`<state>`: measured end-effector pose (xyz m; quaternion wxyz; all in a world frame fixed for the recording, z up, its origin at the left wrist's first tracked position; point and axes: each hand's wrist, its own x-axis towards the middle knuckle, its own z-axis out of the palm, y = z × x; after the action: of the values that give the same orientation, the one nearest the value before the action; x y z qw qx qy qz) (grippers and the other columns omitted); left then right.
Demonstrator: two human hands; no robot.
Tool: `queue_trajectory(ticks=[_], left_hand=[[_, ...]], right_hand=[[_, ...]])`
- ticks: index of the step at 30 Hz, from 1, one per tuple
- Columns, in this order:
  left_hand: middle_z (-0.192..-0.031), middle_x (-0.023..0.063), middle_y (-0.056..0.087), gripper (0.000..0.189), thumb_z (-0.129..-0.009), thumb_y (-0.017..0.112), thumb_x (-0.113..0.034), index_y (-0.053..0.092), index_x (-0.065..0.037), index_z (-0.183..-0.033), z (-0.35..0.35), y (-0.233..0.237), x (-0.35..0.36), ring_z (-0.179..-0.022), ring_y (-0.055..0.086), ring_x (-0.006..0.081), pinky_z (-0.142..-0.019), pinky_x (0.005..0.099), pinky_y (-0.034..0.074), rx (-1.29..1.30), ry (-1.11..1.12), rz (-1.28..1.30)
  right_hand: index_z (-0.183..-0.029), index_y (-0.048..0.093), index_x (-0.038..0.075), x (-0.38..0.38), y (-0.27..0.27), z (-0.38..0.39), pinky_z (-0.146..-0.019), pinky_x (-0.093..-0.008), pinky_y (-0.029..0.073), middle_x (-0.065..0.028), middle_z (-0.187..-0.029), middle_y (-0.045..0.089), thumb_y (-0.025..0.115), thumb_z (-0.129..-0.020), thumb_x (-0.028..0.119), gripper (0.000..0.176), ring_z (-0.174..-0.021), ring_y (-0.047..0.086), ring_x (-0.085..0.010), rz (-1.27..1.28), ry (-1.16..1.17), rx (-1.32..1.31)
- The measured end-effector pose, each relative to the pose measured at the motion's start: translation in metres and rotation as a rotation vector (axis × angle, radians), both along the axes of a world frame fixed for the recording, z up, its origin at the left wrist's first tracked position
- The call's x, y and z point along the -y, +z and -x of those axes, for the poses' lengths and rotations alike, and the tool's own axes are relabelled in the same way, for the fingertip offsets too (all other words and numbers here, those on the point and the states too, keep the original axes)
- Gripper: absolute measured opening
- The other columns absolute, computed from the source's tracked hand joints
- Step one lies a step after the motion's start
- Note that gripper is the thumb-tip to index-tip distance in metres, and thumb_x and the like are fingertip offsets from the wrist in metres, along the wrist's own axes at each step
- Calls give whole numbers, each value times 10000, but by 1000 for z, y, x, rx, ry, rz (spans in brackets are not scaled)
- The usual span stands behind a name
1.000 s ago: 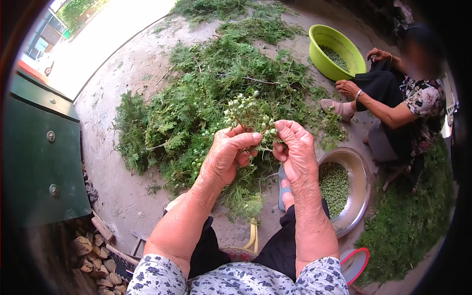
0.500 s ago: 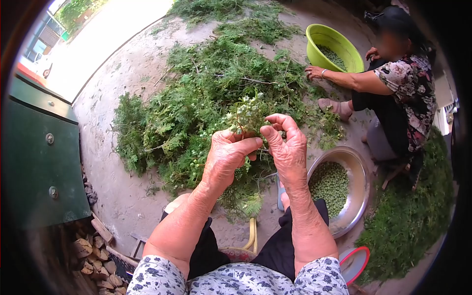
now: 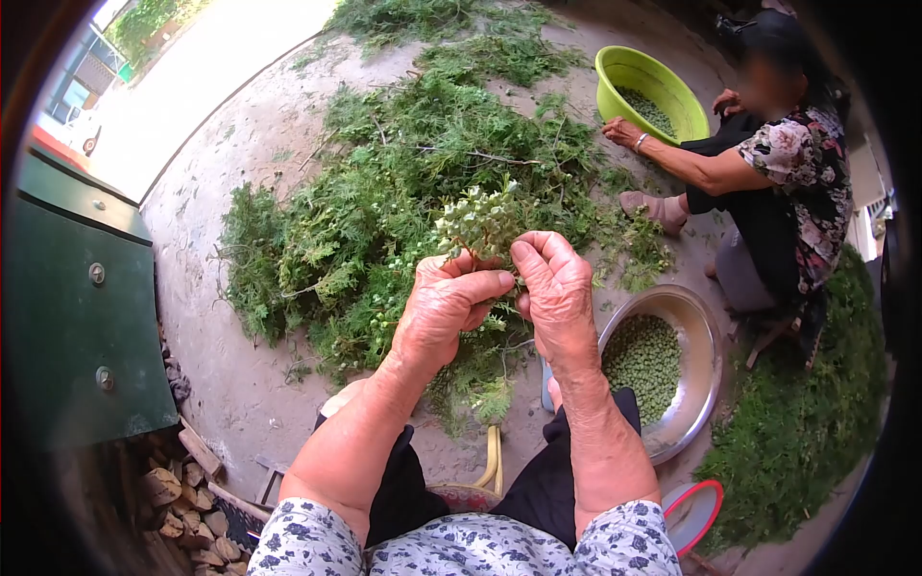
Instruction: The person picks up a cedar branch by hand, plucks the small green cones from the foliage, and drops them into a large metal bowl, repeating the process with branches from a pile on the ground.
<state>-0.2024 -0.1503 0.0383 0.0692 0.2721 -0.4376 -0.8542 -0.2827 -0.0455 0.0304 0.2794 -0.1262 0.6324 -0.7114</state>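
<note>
Between my hands stands a small evergreen sprig thick with pale green cones. My left hand is closed around its lower stems, thumb pointing right. At the sprig's right side, my right hand has thumb and forefinger pinched together; what lies between those fingertips is hidden. Beneath and beyond both hands spreads a big heap of cut evergreen branches on the concrete floor. A steel basin holding many round green cones sits by my right knee.
Across to the right a seated person reaches toward a lime-green tub containing more cones. More greenery lies at lower right, near a red-rimmed basin. On the left are a green metal panel and split firewood.
My right hand's fingers have drawn closer together into a pinch beside the sprig. The other person's hand has lifted slightly and shifted right, near the tub.
</note>
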Motion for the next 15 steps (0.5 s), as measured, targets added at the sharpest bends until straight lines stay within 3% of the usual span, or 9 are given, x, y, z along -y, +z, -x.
queue_trajectory(ticks=[1, 3, 7, 9, 15], left_hand=[[-647, -30, 570, 124, -724, 671, -58, 644, -34, -843, 1, 0, 0, -442, 404, 19, -377, 180, 243, -5, -1, -14], [-637, -31, 558, 119, -718, 674, -53, 630, -36, -827, 2, 0, -1, -434, 395, 21, -377, 182, 243, 0, 11, -22], [-609, -34, 516, 149, -700, 679, -37, 581, -42, -812, -4, 4, 1, -406, 358, 27, -374, 191, 240, 8, 73, -104], [-614, -29, 500, 171, -697, 676, -28, 554, -45, -817, -4, 5, 1, -390, 338, 32, -370, 195, 239, 12, 94, -98], [-622, -11, 527, 172, -694, 657, -3, 557, -78, -812, -3, 3, 2, -359, 309, 42, -379, 200, 246, 13, 164, -162]], right_hand=[[-890, 566, 30, -1, 2, 0, -434, -198, 355, -7, -674, 539, 567, -887, 175, 145, -519, 443, -41, 0, -1, -1], [-877, 559, 64, -1, 4, 1, -382, -167, 274, 24, -651, 495, 572, -889, 190, 127, -471, 379, -12, 102, -1, 247], [-874, 526, 69, -12, 0, 15, -388, -182, 278, 28, -642, 439, 581, -884, 221, 163, -485, 402, -47, 272, -52, 487], [-878, 522, 57, -20, -4, 28, -407, -189, 297, -6, -692, 485, 572, -888, 234, 184, -523, 441, -68, 436, 35, 512], [-895, 516, 38, -19, 7, 20, -428, -218, 339, -83, -805, 542, 536, -864, 153, 120, -584, 503, -140, 457, -19, 600]])
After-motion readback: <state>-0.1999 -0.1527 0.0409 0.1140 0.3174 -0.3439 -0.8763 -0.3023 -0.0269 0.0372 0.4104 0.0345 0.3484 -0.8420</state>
